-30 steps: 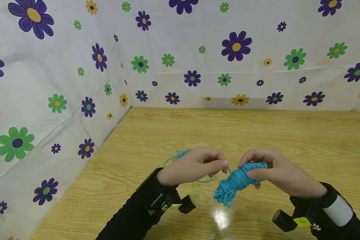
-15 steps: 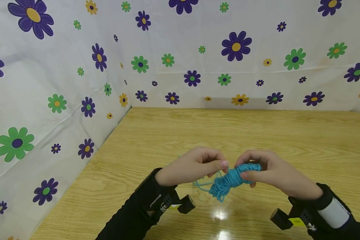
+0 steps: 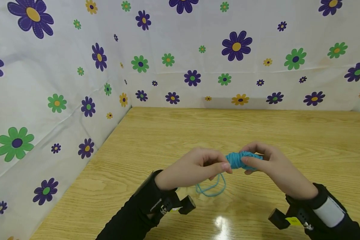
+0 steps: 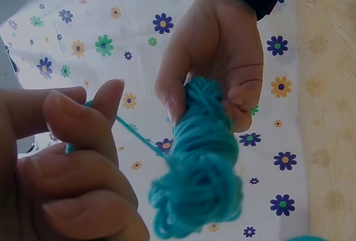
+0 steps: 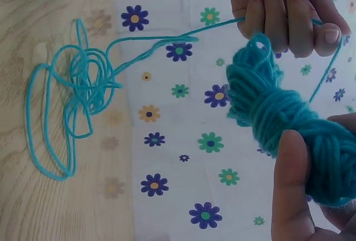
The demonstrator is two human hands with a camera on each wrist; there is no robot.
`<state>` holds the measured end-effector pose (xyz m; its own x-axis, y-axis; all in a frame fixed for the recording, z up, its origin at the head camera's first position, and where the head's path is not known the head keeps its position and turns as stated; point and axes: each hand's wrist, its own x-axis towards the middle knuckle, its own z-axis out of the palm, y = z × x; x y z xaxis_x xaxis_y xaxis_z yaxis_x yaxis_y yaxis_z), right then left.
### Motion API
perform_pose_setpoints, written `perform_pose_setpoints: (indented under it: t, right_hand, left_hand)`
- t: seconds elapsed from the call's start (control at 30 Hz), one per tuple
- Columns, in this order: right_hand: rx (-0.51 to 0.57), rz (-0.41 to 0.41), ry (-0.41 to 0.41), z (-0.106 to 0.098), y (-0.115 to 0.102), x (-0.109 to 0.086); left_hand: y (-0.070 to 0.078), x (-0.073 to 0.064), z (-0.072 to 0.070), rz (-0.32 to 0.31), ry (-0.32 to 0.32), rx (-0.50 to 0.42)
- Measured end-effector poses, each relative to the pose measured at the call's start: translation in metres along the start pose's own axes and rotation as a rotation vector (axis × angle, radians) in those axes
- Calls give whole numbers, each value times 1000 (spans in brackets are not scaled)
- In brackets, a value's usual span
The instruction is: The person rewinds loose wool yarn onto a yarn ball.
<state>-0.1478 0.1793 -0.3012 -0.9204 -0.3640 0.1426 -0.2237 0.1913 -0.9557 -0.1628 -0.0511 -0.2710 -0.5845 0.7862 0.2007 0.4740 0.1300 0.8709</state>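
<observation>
My right hand (image 3: 268, 165) grips a small skein of blue yarn (image 3: 237, 160) by one end, thumb on the near side. The skein is wound tightly round its middle, and loose loops bunch at its free end in the left wrist view. Between thumb and forefinger my left hand (image 3: 199, 165) pinches a strand of yarn (image 4: 139, 132) that runs taut to the skein. From the left hand's curled fingers the strand (image 5: 214, 26) continues down to a loose tangle of yarn (image 5: 92, 79) on the table. In the head view the left hand hides most of that tangle.
The wooden table (image 3: 168, 133) spreads under both hands. A white cloth with flowers (image 3: 180, 40) stands along its back and left sides. Below the left hand dangles a loop of yarn (image 3: 211, 195). Each wrist wears a black strap with a camera.
The skein has tilted from sloping down-left to nearly level, its looped end now behind the left fingers. My right hand has shifted slightly left; the left hand stays nearly in place. The dangling loop has swung.
</observation>
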Motion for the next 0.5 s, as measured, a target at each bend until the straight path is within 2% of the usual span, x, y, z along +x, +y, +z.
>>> perform_pose_setpoints:
  t: [0.27, 0.5]
  right_hand:
    - [140, -35, 82, 1, 3, 0]
    - [436, -110, 75, -2, 8, 2]
  left_hand:
    - [3, -1, 3, -10, -14, 72]
    - [2, 0, 5, -8, -24, 87]
